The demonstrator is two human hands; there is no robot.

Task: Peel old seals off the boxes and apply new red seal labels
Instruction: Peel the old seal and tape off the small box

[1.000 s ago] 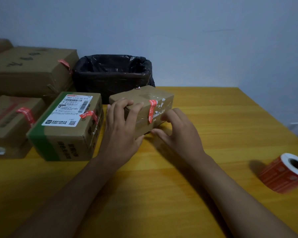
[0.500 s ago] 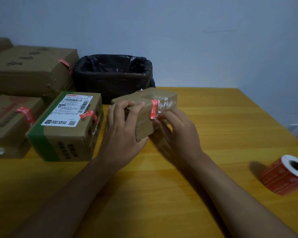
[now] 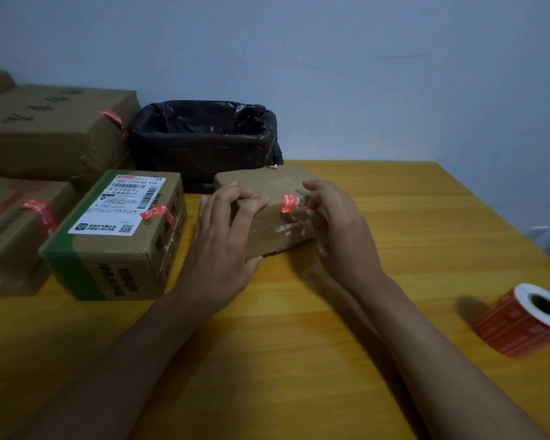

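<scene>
A small brown box (image 3: 267, 185) lies on the yellow table (image 3: 299, 344) in front of me. My left hand (image 3: 223, 242) grips its near left corner, fingers curled over the top edge. A red seal (image 3: 289, 203) folds over the box's near top edge; its lower part looks torn away, leaving white residue on the front face. My right hand (image 3: 337, 227) is at the box's right end, fingertips touching the edge just right of the seal. A roll of red seal labels (image 3: 524, 322) lies at the right edge of the table.
A black-lined bin (image 3: 204, 138) stands behind the small box. Left of it sit a labelled box with green tape (image 3: 115, 236) bearing a red seal, a box at the far left (image 3: 13, 223), and a larger box (image 3: 54, 131) behind.
The small box has been turned and tilted so its front face shows more. My right hand rose from the table beside the box to the red seal, whose lower part has come off.
</scene>
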